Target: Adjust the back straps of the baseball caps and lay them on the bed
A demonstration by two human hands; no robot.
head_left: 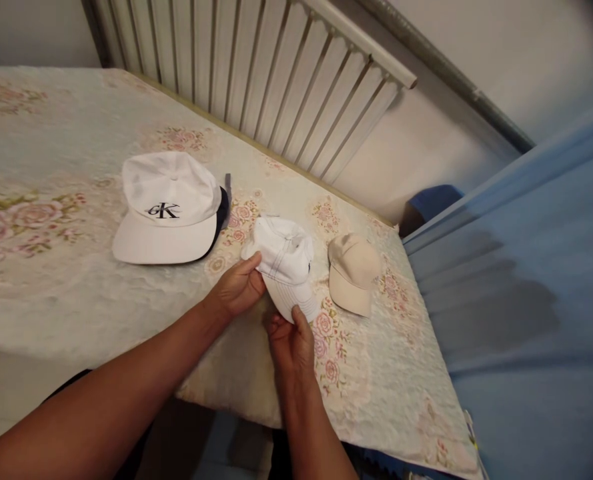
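Between my two hands is a white baseball cap [282,250] with dark stitching, its brim tilted down toward me. My left hand [240,285] pinches the cap's left side, thumb on top and fingers underneath. The brim's front edge is gripped by my right hand [292,340], with the thumb on its upper face. Left of it lies a larger white cap [171,193] with black "CK" lettering, and something dark shows behind that cap's right side. To the right rests a beige cap [355,270], brim toward me.
A floral quilted cover [91,307] spreads beneath the caps. Behind it stands a white slatted rail [256,73] against the wall. A blue curtain [516,287] hangs along the right side, with a dark blue item [433,200] near its far end.
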